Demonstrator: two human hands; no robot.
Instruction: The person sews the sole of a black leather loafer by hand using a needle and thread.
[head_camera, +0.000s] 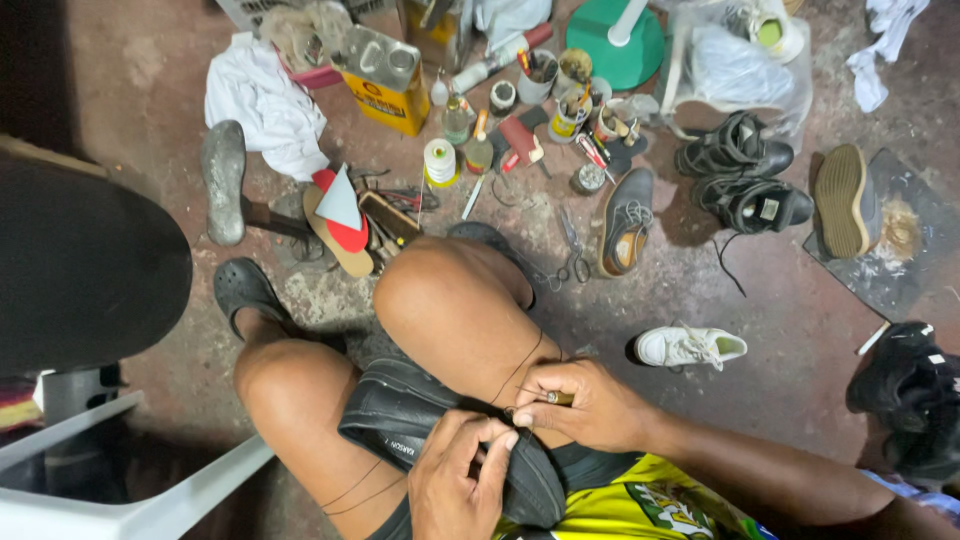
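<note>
A black leather shoe (400, 415) lies sole-out across my lap, wedged between my thighs. My left hand (455, 480) pinches its edge at the sole with thumb and fingers. My right hand (580, 400) is closed around a small wooden-handled awl (558, 398), its tip at the shoe's edge right beside my left fingers. A thin dark thread (520, 365) runs from the shoe up over my knee, and more thread loops across my left thigh.
On the concrete floor ahead lie a brown-lined dress shoe (625, 220), two black sandals (745, 175), a white sneaker (690, 346), scissors (572, 255), thread spools, glue tins, a yellow can (385, 75) and a metal shoe last (223, 180). A white plastic chair (100, 490) stands at left.
</note>
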